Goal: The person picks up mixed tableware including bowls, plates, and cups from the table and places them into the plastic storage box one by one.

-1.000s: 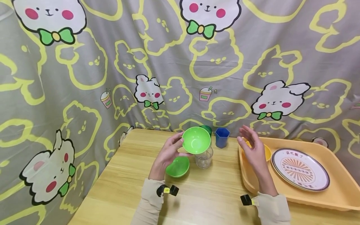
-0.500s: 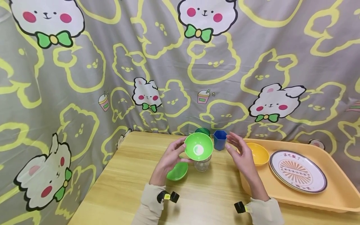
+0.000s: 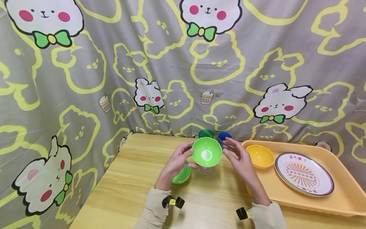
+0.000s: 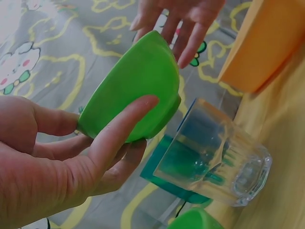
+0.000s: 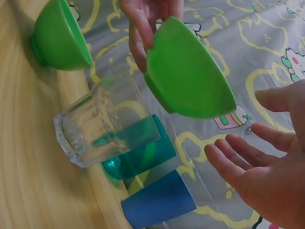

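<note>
Head view: what was on the left?

The left hand (image 3: 176, 160) was near a green bowl (image 3: 182, 176) on the table (image 3: 123, 184). Its fingers gripped a second green bowl (image 3: 207, 149), up in the air.

And then?

The right hand (image 3: 239, 160) had loose fingers, just beside that bowl. A yellow bowl (image 3: 259, 156) sat in the tray (image 3: 346, 187).

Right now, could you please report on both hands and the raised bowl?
Left hand gripping light-green bowl; right hand close, not touching; clear tumbler below.
</note>
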### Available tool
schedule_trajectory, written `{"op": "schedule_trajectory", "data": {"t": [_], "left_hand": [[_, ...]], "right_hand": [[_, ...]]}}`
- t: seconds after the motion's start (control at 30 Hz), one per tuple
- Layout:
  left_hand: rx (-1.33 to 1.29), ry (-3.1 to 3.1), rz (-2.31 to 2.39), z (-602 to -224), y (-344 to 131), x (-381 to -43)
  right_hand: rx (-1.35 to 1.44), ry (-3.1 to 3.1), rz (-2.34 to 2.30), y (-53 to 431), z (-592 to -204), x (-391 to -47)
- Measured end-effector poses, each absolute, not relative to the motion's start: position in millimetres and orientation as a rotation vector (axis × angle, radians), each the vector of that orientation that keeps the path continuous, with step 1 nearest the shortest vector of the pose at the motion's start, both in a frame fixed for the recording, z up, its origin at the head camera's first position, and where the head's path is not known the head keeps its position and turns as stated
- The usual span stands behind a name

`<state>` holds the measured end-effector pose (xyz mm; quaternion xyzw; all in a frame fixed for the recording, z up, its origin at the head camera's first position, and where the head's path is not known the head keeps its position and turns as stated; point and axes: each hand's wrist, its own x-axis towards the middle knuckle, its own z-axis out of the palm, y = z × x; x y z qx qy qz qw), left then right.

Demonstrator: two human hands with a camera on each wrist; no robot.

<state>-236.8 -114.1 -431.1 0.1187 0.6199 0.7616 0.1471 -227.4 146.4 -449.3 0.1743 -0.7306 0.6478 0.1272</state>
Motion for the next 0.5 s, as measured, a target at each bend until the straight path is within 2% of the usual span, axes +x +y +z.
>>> {"op": "schedule_trajectory", "data": {"t": [0.5], "left_hand": [[0.369, 1.828, 2.15, -431.6, -109.1, -233.2]], "right_hand": [[0.457, -2.263, 1.924, 139.9, -449.8, -222.0]]}}
